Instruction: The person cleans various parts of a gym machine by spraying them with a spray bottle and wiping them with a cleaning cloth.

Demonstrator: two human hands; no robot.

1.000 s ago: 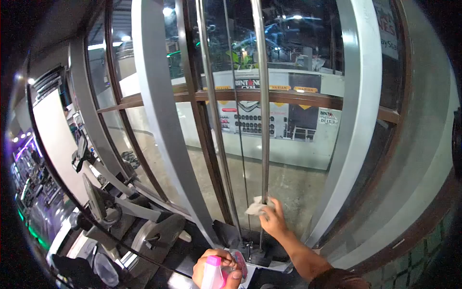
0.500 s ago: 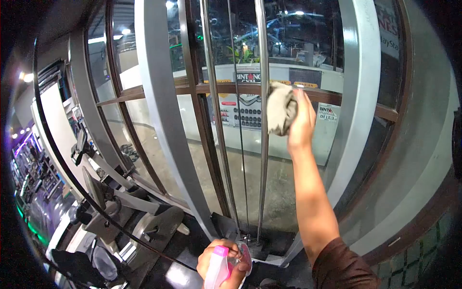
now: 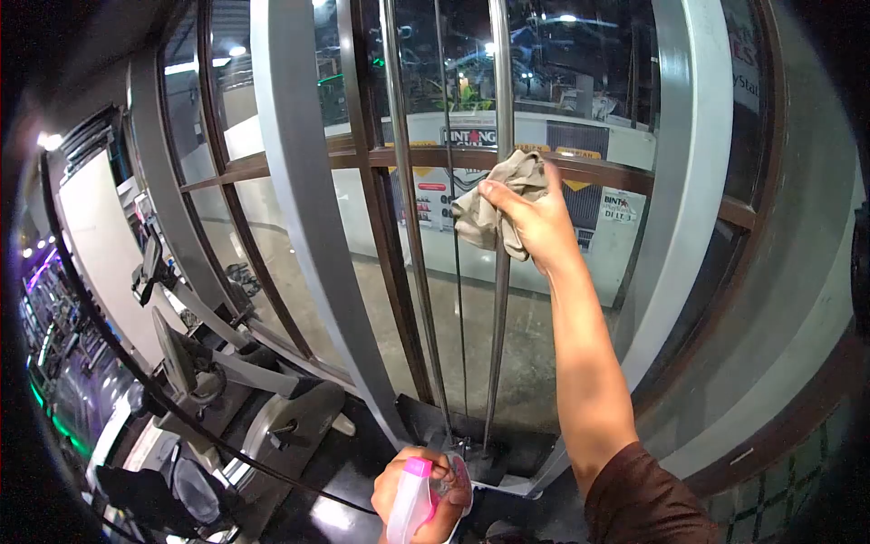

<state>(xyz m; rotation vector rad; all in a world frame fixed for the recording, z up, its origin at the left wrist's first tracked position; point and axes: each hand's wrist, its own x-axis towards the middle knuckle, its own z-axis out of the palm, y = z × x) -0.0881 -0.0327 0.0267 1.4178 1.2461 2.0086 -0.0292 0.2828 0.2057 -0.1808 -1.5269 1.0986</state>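
Note:
My right hand [image 3: 535, 218] is closed on a crumpled beige cloth [image 3: 494, 210], which wraps around the right-hand chrome guide rod [image 3: 497, 335] of a gym machine. The thumb lies across the cloth's front. Low in view, my left hand [image 3: 399, 485] grips a spray bottle [image 3: 417, 503] with a pink and white trigger head; most of its body is hidden by the fingers and the frame edge. A second chrome rod [image 3: 419, 263] and a thin dark cable [image 3: 456, 299] run beside the wiped rod.
Grey uprights [image 3: 304, 199] of the machine frame stand on both sides. Behind the rods are brown-framed glass panes [image 3: 580, 82] with a counter beyond. An exercise bike [image 3: 290, 422] stands at lower left, and a black cable [image 3: 208, 422] curves across the left side.
My right hand has turned so that the thumb faces me, and the cloth now folds around the rod instead of lying against its right side. My left hand is nearly still.

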